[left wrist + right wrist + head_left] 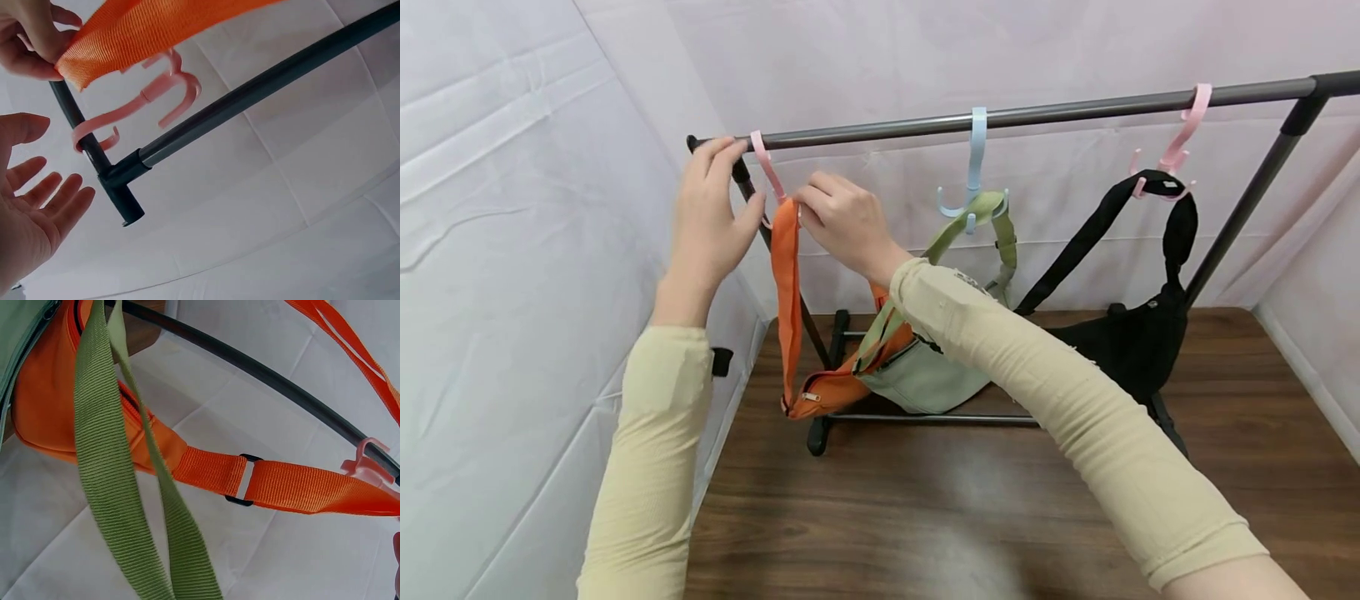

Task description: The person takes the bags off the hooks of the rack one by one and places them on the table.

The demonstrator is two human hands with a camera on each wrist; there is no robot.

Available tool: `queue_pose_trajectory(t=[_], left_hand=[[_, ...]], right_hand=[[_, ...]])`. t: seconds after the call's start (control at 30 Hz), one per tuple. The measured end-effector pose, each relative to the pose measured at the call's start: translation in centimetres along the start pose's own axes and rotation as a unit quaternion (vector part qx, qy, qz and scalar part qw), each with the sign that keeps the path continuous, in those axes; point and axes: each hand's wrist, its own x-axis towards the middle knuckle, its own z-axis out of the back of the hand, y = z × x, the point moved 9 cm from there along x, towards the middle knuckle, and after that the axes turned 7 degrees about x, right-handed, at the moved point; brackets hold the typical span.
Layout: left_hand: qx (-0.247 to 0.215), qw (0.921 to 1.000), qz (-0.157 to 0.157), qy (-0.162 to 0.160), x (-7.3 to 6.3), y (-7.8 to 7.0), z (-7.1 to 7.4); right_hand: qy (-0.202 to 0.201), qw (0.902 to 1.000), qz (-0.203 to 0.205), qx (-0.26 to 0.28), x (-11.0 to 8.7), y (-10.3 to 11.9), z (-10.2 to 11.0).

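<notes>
At right and centre of the frame, the black bag (1138, 346) and green bag (928, 379) are already hanging from the right pink hook (1183, 142) and blue hook (976, 154); only the orange bag (831, 393) is seemingly remaining unfinished, its strap (786, 287) not clearly seated on the left pink hook (766, 162). At upper left, the right hand (846, 218) is pinching that strap, while the left hand (707, 217) is holding nothing, fingers spread near the rail (880, 129). The orange bag is hanging left of centre, its strap running nearly upright, its body slanting, zipped end pointing lower left.
</notes>
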Motion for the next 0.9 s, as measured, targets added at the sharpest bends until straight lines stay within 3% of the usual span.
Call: queue_pose_trajectory(t=[0.13, 0.33, 0.5, 0.67, 0.9], left_hand=[[-0.024, 0.9994, -0.004, -0.026, -3.7, 0.1, 0.0], [-0.038, 0.9991, 0.019, -0.004, -9.9, 1.5, -1.9], [-0.073, 0.9935, 0.082, 0.031, -14.8, 3.7, -4.2], [-0.093, 0.9812, 0.149, 0.081, -19.6, 5.7, -6.7], [-0.094, 0.9627, 0.214, 0.136, -25.5, 7.3, -10.4]], right_hand=[[-0.001, 1.0000, 0.000, -0.004, -0.1, 0.2, 0.1], [-0.002, 1.0000, 0.005, 0.006, 0.1, 0.7, 0.4], [-0.010, 0.9998, 0.005, 0.018, 0.3, 0.8, 0.8], [-0.010, 0.9997, 0.005, 0.022, 0.3, 1.0, 0.9], [0.003, 0.9997, 0.002, 0.022, 0.7, 1.4, 0.6]])
